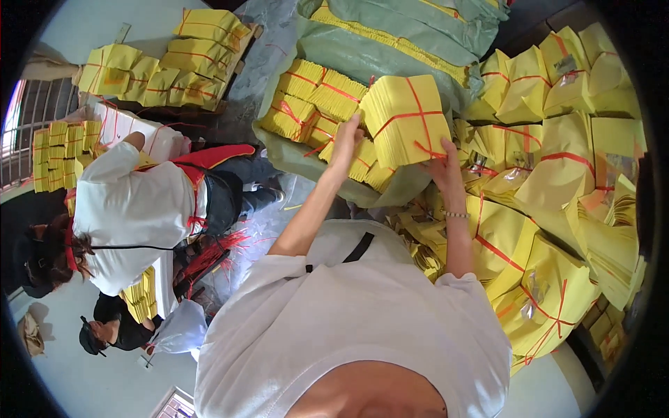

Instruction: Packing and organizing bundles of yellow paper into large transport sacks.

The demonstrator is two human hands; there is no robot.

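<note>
Between my two hands is a thick bundle of yellow paper sheets, tied crosswise with red string. My left hand is closed on its left side, with the fingers partly hidden. At its lower right corner my right hand grips it, close to the string's loose ends; a bead bracelet is on that wrist. The bundle is tilted over an open green woven sack, in which several similar yellow bundles are packed in rows.
Another green sack with yellow bundles lies beyond. Larger tied yellow packets are piled along my right. Yellow stacks stand on a pallet at the far left. Two people work on the left, one in a white shirt. Red string lies near them.
</note>
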